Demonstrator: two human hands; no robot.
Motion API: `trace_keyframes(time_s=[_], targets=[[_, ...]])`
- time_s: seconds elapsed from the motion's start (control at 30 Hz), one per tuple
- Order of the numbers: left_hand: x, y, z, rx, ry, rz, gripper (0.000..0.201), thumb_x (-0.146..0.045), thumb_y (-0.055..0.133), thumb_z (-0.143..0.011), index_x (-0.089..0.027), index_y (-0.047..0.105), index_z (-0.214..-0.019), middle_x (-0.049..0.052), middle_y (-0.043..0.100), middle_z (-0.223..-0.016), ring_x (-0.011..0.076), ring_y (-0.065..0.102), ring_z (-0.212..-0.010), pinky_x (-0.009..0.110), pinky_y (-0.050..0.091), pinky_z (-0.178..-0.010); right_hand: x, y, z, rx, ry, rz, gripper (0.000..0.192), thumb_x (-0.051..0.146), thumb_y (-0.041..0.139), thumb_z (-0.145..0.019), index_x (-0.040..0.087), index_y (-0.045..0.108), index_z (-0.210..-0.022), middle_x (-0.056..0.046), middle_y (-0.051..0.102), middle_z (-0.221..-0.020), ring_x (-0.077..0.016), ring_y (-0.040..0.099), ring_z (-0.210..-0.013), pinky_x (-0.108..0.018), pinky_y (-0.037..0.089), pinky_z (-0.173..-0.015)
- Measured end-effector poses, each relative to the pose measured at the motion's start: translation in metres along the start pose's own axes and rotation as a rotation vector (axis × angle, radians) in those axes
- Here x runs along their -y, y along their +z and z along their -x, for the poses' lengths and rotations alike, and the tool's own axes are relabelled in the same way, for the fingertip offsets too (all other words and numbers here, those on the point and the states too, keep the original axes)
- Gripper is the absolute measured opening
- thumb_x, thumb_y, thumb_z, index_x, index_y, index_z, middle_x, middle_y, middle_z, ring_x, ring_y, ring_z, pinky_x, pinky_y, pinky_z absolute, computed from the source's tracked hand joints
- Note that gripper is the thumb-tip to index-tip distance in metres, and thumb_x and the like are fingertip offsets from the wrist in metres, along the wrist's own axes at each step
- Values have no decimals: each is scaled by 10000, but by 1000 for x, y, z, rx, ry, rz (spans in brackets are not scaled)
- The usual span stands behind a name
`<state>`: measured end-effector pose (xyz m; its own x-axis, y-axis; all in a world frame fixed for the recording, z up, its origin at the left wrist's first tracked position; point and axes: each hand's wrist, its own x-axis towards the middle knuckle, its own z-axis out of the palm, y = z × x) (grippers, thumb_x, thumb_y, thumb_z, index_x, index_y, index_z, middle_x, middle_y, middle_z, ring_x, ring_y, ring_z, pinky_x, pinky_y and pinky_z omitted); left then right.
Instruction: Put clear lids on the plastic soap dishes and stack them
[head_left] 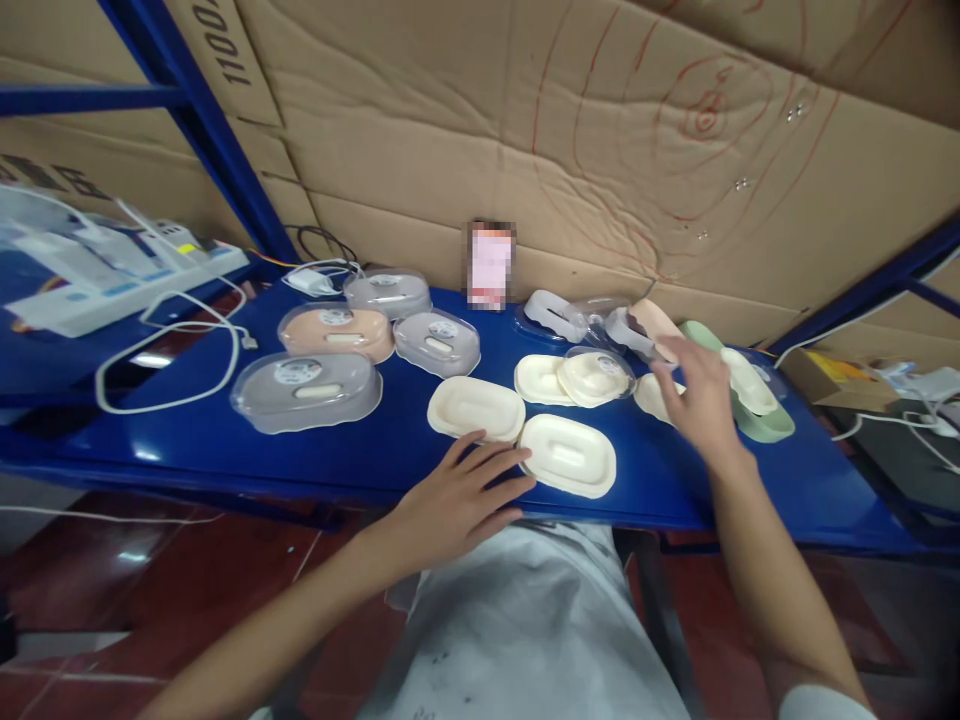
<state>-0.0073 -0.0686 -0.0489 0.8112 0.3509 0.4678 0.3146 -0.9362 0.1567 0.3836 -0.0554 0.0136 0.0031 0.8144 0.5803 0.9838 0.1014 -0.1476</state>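
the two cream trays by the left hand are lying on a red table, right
Not quite: the table is blue, not red, as the head view shows. The two cream trays by the left hand do lie on it.

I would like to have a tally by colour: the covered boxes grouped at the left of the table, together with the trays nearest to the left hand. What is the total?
Grey covered boxes: 3
Peach covered box: 1
Cream trays: 2
Total: 6
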Motion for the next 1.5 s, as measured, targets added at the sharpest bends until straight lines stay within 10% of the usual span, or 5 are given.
trace_keyframes(time_s=[0.23,0.63,0.97,1.23,1.5], targets=[[2,-2,0,-72,-36,74,222,-241,567,-1110,-226,683,-1298,87,680,-1294,244,625,-1270,493,382,-1244,-63,15,-42,3,155,11,443,523,522,-1033,206,765,-1224,-186,799,-1152,-397,755,-1105,-617,590,-1006],[-6,6,-3,-213,-80,-39,281,-292,656,-1067,-229,648,-1340,105,703,-1223,269,660,-1193,514,472,-1160,80,-34,119,137,-308,-347,598,195,676,-1010,427,564,-1549,-30,789,-1301,-330,757,-1191,-580,632,-977],[-5,2,-5,-50,-40,-19,256,-299,568,-1122,-237,653,-1356,85,633,-1558,274,511,-1516,513,380,-1272,97,-3,138,225,-349,-385,799,319,625,-1004,579,283,-1677,86,732,-1408,-354,770,-1212,-616,669,-994],[-4,0,-7,-77,-32,2,246,-303,585,-1114,-227,686,-1324,97,670,-1509,288,537,-1481,499,422,-1219,3,-21,70,-21,-119,-152,552,359,558,-1042,436,546,-1588,-57,692,-1496,-398,641,-1406,-731,504,-1158],[-4,-6,-5,-48,-26,76,320,-259,562,-1111,-264,648,-1419,88,675,-1494,287,538,-1459,479,453,-1173,-53,32,-84,345,-95,-245,604,463,595,-1005,205,581,-1551,-147,535,-1657,-363,485,-1555,-610,362,-1306]])
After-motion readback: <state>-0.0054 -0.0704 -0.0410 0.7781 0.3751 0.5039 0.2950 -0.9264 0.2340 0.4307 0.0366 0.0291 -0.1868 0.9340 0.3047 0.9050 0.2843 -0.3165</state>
